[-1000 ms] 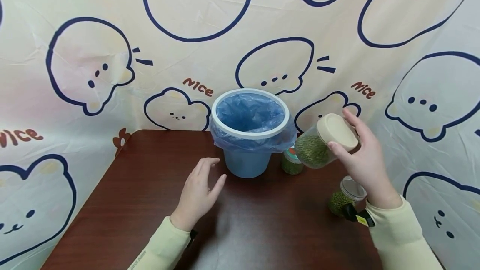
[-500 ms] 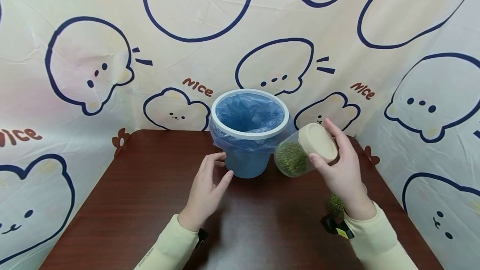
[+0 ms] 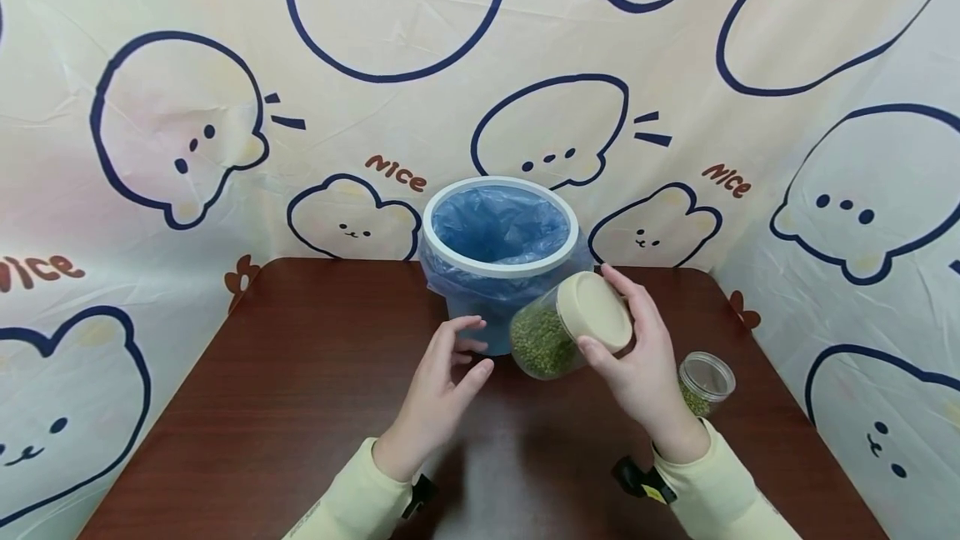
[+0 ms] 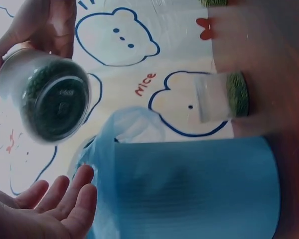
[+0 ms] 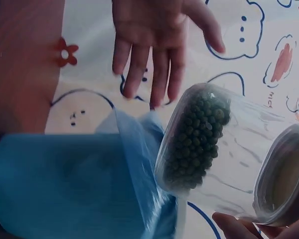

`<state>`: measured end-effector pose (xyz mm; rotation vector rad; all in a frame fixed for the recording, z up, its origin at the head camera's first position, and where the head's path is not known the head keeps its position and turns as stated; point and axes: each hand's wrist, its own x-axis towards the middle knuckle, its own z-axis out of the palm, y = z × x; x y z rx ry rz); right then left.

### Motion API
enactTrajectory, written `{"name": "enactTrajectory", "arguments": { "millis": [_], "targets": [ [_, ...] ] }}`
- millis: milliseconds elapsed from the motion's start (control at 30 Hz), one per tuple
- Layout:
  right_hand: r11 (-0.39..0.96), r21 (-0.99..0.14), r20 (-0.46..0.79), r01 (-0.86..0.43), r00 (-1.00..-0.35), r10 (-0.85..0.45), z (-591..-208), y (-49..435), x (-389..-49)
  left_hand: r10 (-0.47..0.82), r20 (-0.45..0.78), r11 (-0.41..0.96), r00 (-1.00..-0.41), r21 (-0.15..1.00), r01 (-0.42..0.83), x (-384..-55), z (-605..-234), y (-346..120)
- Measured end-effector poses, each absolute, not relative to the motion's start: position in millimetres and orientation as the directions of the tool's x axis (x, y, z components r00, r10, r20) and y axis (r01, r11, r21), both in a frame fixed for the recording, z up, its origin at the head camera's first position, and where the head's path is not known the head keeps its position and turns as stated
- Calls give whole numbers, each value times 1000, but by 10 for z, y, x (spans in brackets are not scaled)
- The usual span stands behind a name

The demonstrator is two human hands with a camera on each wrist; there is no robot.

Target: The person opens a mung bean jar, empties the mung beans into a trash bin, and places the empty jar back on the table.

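Note:
My right hand (image 3: 637,365) grips the cream lid (image 3: 596,312) of a clear plastic jar (image 3: 543,340) part-filled with green beans. The jar is tilted, its base towards my left hand. My left hand (image 3: 435,394) is held just left of the jar, apart from it, fingers loosely spread and holding nothing. In the right wrist view, the green beans (image 5: 194,139) lie towards the jar's base, and my left palm (image 5: 152,25) faces the camera. The left wrist view shows the jar's round base (image 4: 57,107).
A blue bin (image 3: 472,311) lined with a blue bag stands behind both hands. Beside my right wrist is a smaller clear jar (image 3: 707,382) of green contents. Another jar (image 4: 224,97) with green contents stands beside the bin. Everything stands on a dark wooden table (image 3: 300,407).
My right hand has carried the jar leftwards and nearer, in front of the bin. My left hand has moved right towards it. The small jar beside the bin is now hidden in the head view.

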<state>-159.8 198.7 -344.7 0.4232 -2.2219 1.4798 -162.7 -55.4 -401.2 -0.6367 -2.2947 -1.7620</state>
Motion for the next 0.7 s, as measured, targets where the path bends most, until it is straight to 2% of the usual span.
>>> {"name": "enactTrajectory", "arguments": {
  "millis": [200, 467, 700],
  "targets": [
    [355, -801, 504, -482, -863, -35, -3529, 1883, -1561, 266, 398, 146, -878, 883, 445, -1655, -4109, -488],
    [319, -799, 521, -510, -852, -56, -3614, 1780, -1521, 337, 409, -52, -848, 907, 417, -1689, -4205, -428],
    [285, -821, 493, -494, -866, -80, -3668, 1721, -1483, 356, 397, -113, -846, 917, 382, -1655, -4226, -383]
  ]
}}
